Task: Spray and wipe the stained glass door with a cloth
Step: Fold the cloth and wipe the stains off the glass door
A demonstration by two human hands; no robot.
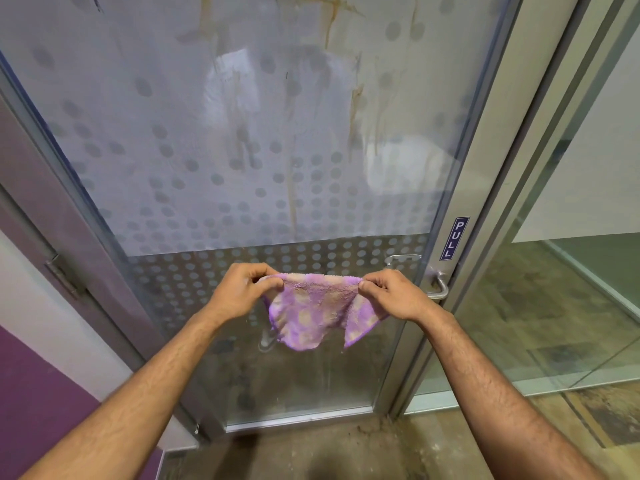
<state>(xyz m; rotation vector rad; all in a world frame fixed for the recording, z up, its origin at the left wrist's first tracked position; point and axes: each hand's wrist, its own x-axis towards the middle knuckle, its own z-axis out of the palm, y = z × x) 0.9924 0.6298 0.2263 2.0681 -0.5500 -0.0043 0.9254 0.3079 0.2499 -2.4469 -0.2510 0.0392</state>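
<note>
Presently, the fingers point(258, 275) of my left hand point(239, 292) pinch one upper corner of the cloth point(311, 310), and those of my right hand point(391, 294) pinch the opposite corner; both hands are curled closed on the fabric, which hangs spread between them, purple with pale dots, held just in front of the lower part of the glass door point(242, 150) and apparently not touching it. No spray bottle is in view. Above the cloth, the frosted dotted panel shows brown stains point(355, 109) running downward in streaks, with one paler smeared patch near the centre that may be wet or partly wiped; I cannot tell which. To the right stand the door handle point(438, 289) and a PULL sign point(454, 239). Judged from this, wiping is at most begun: most streaks remain, and the cloth must yet be bunched and pressed to the glass.
</note>
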